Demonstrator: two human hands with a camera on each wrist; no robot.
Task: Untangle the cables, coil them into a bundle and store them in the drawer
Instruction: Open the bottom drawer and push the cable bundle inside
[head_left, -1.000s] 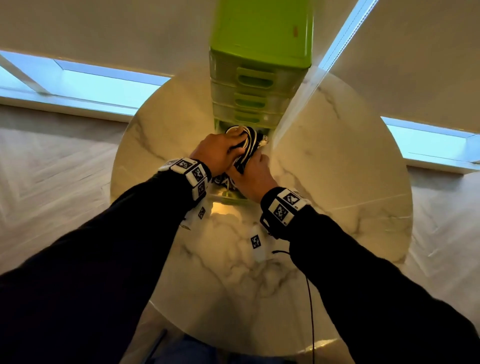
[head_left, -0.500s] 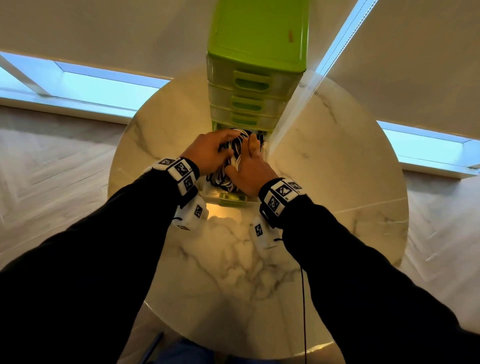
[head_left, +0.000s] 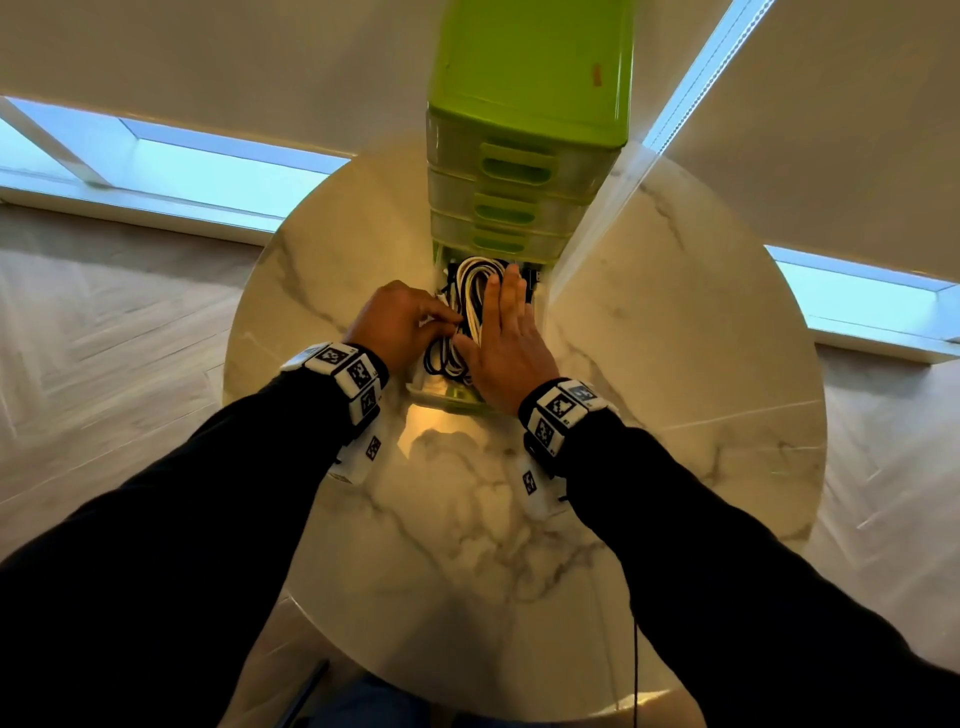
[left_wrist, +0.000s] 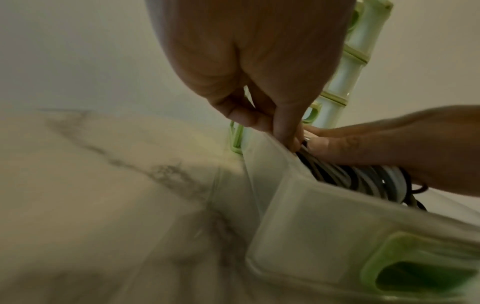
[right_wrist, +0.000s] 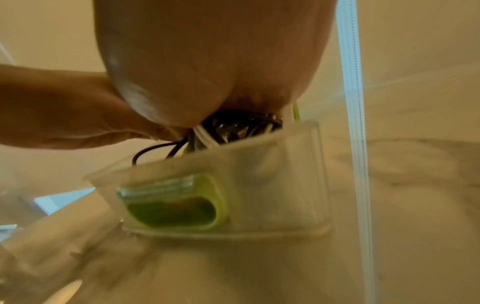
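Behind, stacked green drawer unit.

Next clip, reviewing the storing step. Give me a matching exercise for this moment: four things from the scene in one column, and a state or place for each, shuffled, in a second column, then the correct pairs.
Things
1. cable bundle
2. bottom drawer
3. right hand
4. left hand

States or places
A. pulled out of the green drawer unit over the marble table
B. fingers straight, lying flat on the cables
C. black and white loops lying inside the drawer
D. fingers curled, pinching at the bundle's left edge

Pairs: 1-C, 2-A, 3-B, 4-D
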